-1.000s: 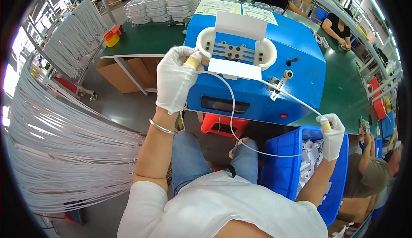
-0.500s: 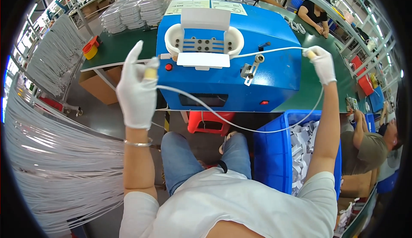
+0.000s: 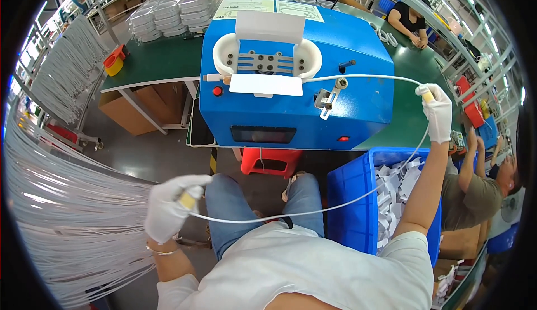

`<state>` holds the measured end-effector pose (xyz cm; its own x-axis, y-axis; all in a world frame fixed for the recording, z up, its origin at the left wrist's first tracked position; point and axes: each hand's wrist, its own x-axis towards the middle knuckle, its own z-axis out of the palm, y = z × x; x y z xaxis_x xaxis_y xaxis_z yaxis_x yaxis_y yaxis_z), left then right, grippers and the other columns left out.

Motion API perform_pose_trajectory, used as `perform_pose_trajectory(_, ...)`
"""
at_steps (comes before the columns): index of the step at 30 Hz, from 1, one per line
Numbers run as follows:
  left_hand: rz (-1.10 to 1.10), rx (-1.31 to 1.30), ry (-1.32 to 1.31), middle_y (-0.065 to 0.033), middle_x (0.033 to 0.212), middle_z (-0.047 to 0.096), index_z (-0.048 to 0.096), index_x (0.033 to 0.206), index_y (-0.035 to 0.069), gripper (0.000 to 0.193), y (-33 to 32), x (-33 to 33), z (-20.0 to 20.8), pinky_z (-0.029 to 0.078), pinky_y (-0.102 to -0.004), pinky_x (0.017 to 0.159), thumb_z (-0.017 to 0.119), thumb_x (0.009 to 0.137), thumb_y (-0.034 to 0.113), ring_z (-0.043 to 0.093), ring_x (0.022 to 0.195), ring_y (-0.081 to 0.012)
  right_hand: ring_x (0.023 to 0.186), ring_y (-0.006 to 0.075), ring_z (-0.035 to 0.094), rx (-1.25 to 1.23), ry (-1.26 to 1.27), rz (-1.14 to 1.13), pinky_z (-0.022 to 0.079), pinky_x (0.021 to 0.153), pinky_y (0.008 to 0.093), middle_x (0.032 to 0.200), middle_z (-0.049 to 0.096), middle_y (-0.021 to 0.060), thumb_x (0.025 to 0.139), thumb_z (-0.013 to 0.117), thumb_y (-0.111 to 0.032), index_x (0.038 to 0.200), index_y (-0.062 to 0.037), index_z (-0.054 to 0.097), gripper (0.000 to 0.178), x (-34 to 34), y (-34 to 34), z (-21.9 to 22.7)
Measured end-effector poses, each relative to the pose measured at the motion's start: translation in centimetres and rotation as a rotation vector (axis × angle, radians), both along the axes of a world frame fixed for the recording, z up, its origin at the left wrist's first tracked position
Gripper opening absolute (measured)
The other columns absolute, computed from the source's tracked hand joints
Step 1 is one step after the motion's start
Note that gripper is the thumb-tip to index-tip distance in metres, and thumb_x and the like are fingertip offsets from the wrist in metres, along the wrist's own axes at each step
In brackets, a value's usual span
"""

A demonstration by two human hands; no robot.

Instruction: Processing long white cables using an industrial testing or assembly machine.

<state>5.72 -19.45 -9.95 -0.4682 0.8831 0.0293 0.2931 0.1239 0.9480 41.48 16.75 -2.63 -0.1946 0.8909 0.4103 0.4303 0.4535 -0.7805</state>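
Note:
A white cable (image 3: 369,77) runs from the blue winding machine (image 3: 251,111) to my right hand (image 3: 438,114), which is closed around it above the right end of the bench. From there the cable (image 3: 313,214) hangs in a loose curve across my lap to my left hand (image 3: 174,206). That hand, low at the left, has its fingers bent around the cable. Both hands wear white gloves with yellowish finger covers. On the machine, a white plug (image 3: 212,77) sits at the left of a holder with two rounded white ends (image 3: 307,58) and white flaps.
A blue bin (image 3: 352,198) of white pieces stands by my right arm. Many white cables (image 3: 84,220) hang at my left. Stacked clear trays (image 3: 173,11) and a yellow-and-red tape dispenser (image 3: 114,61) are on the green bench. A red stool (image 3: 268,163) is below; other people sit nearby.
My left hand has dropped toward my lap, its fingers turning to the right and drawing in. My right hand has moved outward and slightly down. The cable between them now hangs lower.

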Motion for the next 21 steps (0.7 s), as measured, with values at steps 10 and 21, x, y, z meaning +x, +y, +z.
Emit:
perform_pose_trajectory(10, -0.559, -0.313, -0.219, -0.0072, 0.089, 0.067, 0.064, 0.111, 0.005, 0.025, 5.0, 6.5, -9.3, 0.049, -0.0251, 0.069, 0.060, 0.090, 0.019, 0.062, 0.072, -0.0100, 0.041, -0.0018, 0.030, -0.157, 0.020, 0.081, 0.018, 0.037, 0.0164, 0.056, 0.043, -0.0087, 0.089, 0.061, -0.020, 0.082, -0.0069, 0.063, 0.015, 2.4, -1.2, -1.9)
perform_pose_trajectory(21, -0.621, -0.369, -0.289, -0.0080, 0.103, 0.065, 0.059, 0.119, 0.004, 0.032, 5.7, 8.6, -13.1, 0.047, -0.0266, 0.084, 0.058, 0.089, 0.017, 0.060, 0.092, -0.0137, 0.042, -0.0011, 0.034, -0.244, 0.111, 0.091, 0.021, 0.039, 0.0169, 0.056, 0.044, -0.0077, 0.086, 0.066, -0.027, 0.078, -0.0048, 0.064, 0.023, 1.2, -2.8, -2.6)
